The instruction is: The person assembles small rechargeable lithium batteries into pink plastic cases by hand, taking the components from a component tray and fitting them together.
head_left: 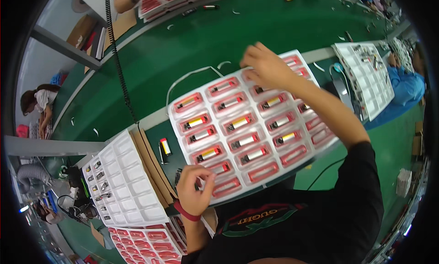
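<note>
A white moulded tray [217, 123] with red-toned compartments lies before me. Many compartments hold a small battery-like part, such as this one with yellow and red bands and a dark end [239, 123]; several in the near row hold none. My left hand [194, 191], a red band at its wrist, is over the tray's near left corner. Its thumb and fingers curl together around something dark, too covered to name. Above the far edge, right of the middle, is my right hand [267, 68]. Its fingers are bent and blurred, hiding some compartments; whether they hold anything cannot be made out.
Beside the tray on the left lie a loose part [165, 147], cardboard strips [153, 168] and a white tray [130, 181] with few parts. Red-pocketed trays [146, 243] sit below it. A green conveyor belt [201, 40] runs beyond. Co-workers sit around; a coiled cable [120, 65] hangs left.
</note>
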`<action>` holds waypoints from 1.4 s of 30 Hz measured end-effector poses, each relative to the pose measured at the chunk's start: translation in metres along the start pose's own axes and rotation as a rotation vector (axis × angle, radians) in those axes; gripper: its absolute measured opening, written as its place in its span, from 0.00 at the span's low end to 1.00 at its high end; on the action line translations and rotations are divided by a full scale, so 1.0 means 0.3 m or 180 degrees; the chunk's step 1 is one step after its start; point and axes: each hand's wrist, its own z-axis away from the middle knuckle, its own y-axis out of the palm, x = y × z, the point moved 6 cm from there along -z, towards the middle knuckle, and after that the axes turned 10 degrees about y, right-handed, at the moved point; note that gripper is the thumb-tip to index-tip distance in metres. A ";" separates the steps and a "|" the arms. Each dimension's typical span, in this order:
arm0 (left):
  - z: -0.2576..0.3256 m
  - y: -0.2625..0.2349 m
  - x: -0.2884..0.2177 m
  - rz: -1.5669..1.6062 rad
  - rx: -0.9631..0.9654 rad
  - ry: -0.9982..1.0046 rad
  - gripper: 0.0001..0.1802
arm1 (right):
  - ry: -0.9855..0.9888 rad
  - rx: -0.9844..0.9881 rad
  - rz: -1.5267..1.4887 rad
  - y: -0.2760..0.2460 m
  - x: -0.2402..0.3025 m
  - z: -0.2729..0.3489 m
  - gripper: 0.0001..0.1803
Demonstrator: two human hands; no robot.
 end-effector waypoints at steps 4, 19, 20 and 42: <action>0.011 -0.035 -0.018 -0.0138 -0.0044 0.0129 0.08 | 0.0290 0.0210 0.0919 0.250 -0.282 -0.433 0.10; 0.045 -0.024 0.083 -0.0257 -0.0453 -0.0933 0.06 | 0.0315 -0.0225 0.0760 0.527 -0.460 -0.814 0.13; 0.033 -0.026 0.076 -0.0259 -0.0449 -0.0833 0.06 | 0.0263 -0.0245 0.0767 0.559 -0.449 -0.841 0.16; -0.146 0.002 -0.147 0.1220 -0.0693 0.0289 0.19 | 0.0175 0.0187 -0.1937 -0.264 0.394 0.124 0.23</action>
